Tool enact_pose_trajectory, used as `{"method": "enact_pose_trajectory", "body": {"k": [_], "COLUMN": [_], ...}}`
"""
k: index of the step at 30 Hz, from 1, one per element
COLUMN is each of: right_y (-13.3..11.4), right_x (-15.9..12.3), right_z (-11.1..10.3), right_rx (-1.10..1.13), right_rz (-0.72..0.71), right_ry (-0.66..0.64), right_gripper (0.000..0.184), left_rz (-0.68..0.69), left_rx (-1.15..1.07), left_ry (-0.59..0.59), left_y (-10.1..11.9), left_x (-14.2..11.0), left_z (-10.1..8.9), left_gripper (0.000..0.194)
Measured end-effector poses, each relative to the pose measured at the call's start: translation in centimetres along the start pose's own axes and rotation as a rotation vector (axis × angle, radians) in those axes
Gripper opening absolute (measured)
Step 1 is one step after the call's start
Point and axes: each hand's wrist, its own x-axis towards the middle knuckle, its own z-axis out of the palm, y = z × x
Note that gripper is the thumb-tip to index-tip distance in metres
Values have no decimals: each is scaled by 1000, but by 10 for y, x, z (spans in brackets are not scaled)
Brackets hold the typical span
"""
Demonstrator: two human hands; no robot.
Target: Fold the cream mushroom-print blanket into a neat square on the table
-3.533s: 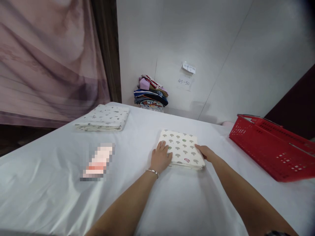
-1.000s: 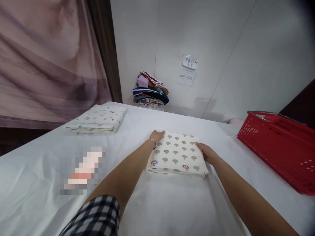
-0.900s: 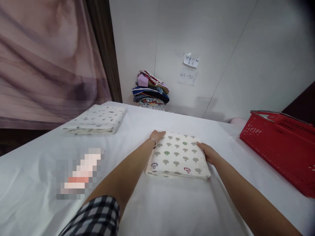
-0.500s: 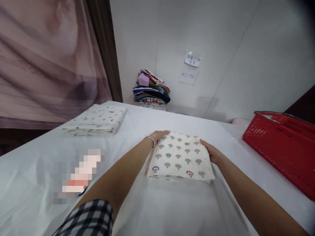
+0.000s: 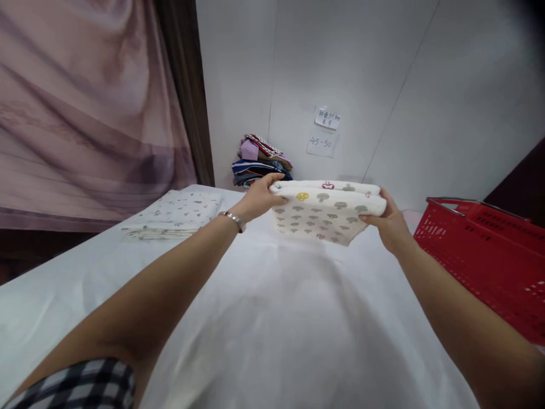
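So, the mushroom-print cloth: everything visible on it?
The mushroom-print cloth is white, soft-looking fabric folded into layers, printed with mostly grey mushrooms plus a few coloured ones, including yellow and red. The left hand and right hand grip its ends, holding the near edge above the white sheet; the printed face slopes down. Lower-edge contact is unclear.

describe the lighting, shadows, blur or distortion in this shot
Head view: dim, soft light, with a faint shadow on the white sheet below the mushroom-print cloth; head view: the upper right corner goes dark; head view: the red basket looks stretched toward the right edge; head view: "45-50" on the lower paper is legible, the upper paper less so.
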Motion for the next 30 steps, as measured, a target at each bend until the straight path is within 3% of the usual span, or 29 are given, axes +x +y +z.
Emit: {"method": "enact_pose_trajectory", "body": {"k": [2, 4, 6, 9, 12, 15, 20, 25, 27, 30], "right_y": [2, 18, 42, 73, 84, 79, 65, 42, 32, 22], "right_x": [-25, -63, -109, -170, -204, -212, -208, -209, -212, -216], "right_z": [-1, -3, -5, -5, -4, -6, -9, -10, -6, 4], "right_rx": [-113, -274, -435, -574, -628, -625, -467, -424, -487, -627], "right_rz": [-97, -100, -49, -29, -112, -134, 30, 164, 135, -67], "right_ry": [34, 32, -61, -323, -416, -450, -469, -240, -199, -317], "right_gripper": [88, 86, 78, 55, 53, 52, 36, 26, 32, 44], "left_rz": [210, 360, 412, 445, 434, 395, 356, 314, 321, 345], "left_rx": [213, 395, 529, 600, 637, 647, 575, 535, 546, 577], "left_ry": [-22, -85, -166, -272, -310, -294, -324, -288, -243, -223], "left_y": [6, -5, -29, -66, -85, -85, -74, -67, -65, -63], "left_x": [-28, -68, -113, -177, -216, -227, -225, -222, -220, -215], "left_z": [-6, -4, 6, 24, 35, 36, 29, 30, 35, 46], "left_gripper": [58, 52, 51, 50, 47, 45, 40, 35, 34, 33]}}
